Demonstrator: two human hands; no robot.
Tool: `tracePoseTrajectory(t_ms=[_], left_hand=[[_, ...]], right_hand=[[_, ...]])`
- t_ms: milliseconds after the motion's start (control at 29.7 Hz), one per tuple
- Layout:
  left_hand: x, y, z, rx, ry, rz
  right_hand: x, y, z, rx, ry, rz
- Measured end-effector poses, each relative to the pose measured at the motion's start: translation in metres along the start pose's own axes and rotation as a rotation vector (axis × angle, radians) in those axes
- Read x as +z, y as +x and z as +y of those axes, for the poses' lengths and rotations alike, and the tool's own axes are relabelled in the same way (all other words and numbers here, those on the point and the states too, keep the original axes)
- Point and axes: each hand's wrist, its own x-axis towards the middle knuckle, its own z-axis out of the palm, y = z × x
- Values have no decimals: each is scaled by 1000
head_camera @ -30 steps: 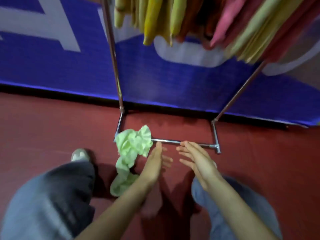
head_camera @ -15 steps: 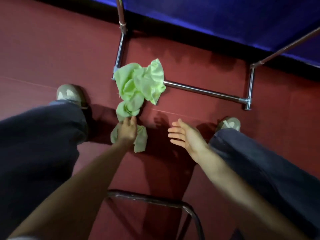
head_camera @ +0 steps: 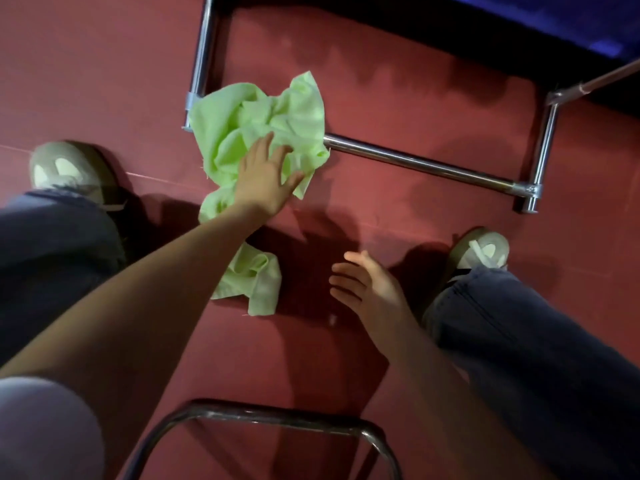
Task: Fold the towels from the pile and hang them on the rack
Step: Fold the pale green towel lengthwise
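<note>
A crumpled light-green towel (head_camera: 263,123) lies on the red floor, draped over the left corner of the rack's chrome base (head_camera: 419,163). A second green bunch (head_camera: 258,278) lies nearer me; whether it is the same towel I cannot tell. My left hand (head_camera: 266,178) rests on the upper bunch with its fingers spread, not closed on the cloth. My right hand (head_camera: 367,289) hovers open above the floor to the right, holding nothing. The hung towels are out of view.
My two legs in dark trousers and pale shoes (head_camera: 65,171) (head_camera: 481,251) stand either side of the towel. A dark curved metal tube frame (head_camera: 277,415) is at the bottom centre. A blue wall panel (head_camera: 571,26) runs behind the rack.
The camera has tilted further down and closer. My left hand moved forward from the lower bunch up onto the larger bunch at the rack's base. My right hand stayed open to the right.
</note>
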Motion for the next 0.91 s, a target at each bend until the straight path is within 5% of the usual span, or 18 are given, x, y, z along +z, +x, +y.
tracePoseTrajectory(t_ms=[303,674,910], left_hand=[[51,54,11,-392,-114,-79],[8,-12,45,-106,-680,-61],[-114,-90,115,121,-843,-249]], right_hand=[[-20,42,-9,-82,37,-59],[-18,2,-33,-129,65,17],[1,-112,-83,-513,14,-46]])
